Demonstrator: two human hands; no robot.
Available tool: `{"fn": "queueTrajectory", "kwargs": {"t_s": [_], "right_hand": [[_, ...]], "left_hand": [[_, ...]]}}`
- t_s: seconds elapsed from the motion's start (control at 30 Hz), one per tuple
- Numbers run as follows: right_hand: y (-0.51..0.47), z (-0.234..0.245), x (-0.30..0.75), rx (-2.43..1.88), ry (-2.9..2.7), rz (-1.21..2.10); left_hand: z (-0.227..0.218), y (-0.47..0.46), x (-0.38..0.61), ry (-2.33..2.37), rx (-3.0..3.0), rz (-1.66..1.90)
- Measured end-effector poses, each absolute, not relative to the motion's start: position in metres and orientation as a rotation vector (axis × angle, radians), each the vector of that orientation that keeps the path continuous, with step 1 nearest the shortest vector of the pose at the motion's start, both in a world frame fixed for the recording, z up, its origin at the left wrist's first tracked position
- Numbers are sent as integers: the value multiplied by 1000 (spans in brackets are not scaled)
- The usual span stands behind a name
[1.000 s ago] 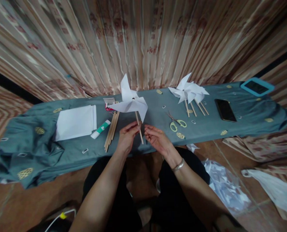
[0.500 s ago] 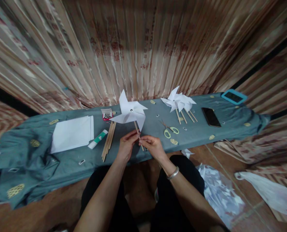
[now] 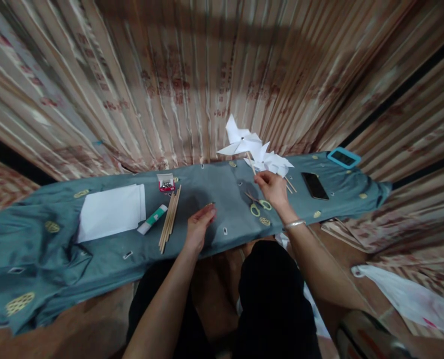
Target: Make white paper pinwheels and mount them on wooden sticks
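A white paper pinwheel (image 3: pixel 243 141) on a thin wooden stick is in my right hand (image 3: pixel 272 188), whose fingers pinch the lower stick. Its blades overlap the back of other white pinwheels (image 3: pixel 272 162) lying on the cloth. My left hand (image 3: pixel 200 224) hovers over the cloth near the middle, fingers loosely bent and apart from the thumb, with nothing visible in it. Left of that hand lies a bundle of wooden sticks (image 3: pixel 169 219). Scissors (image 3: pixel 257 203) with yellow-green handles rest below my right hand.
The bench has a grey-green cloth (image 3: pixel 110 259). On it are white paper sheets (image 3: pixel 111 212), a glue stick (image 3: pixel 152 219), a small red box of metal pins (image 3: pixel 165 183), a black phone (image 3: pixel 315 185) and a blue-framed device (image 3: pixel 343 157). A plastic bag (image 3: pixel 401 289) lies on the floor.
My right hand has carried the pinwheel rightward and away from me to the other pinwheels. My left hand has let go of its stick and stayed near the middle. The view has shifted slightly.
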State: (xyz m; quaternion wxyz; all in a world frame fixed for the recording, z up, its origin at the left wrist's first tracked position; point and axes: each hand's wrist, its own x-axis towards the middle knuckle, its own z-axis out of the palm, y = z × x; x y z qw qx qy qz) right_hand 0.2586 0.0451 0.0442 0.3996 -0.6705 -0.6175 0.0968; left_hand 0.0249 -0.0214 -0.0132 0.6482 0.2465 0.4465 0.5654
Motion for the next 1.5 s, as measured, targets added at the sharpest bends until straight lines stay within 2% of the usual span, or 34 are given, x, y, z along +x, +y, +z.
{"fn": "queueTrajectory", "kwargs": {"t_s": [0.1, 0.33, 0.5, 0.7, 0.83, 0.9, 1.03, 1.1, 1.27, 1.5], "right_hand": [[60, 38, 288, -2044, -1724, -37], [80, -4, 318, -2249, -1735, -41], [85, -18, 322, -2312, -1735, -56], [67, -11, 328, -2318, -1732, -76], [42, 0, 305, -2134, -1658, -87], [26, 6, 271, -1832, -1533, 220], [-3, 10, 185, -1062, -952, 1520], [-15, 10, 152, -809, -654, 1907], [-33, 14, 124, -646, -187, 2117], [-40, 24, 116, -691, -31, 2152]], "left_hand": [[-13, -22, 23, 1022, 576, 1287], [-15, -19, 20, 1087, 641, 1326], [-15, -18, 22, 1084, 634, 1323], [-15, -21, 25, 1102, 665, 1305], [-17, -22, 24, 1091, 683, 1304], [-17, -23, 22, 1048, 684, 1359], [-12, -28, 14, 946, 685, 1432], [-10, -31, 8, 894, 660, 1433], [-10, -39, -4, 870, 639, 1432], [-15, -43, -9, 933, 704, 1466]]}}
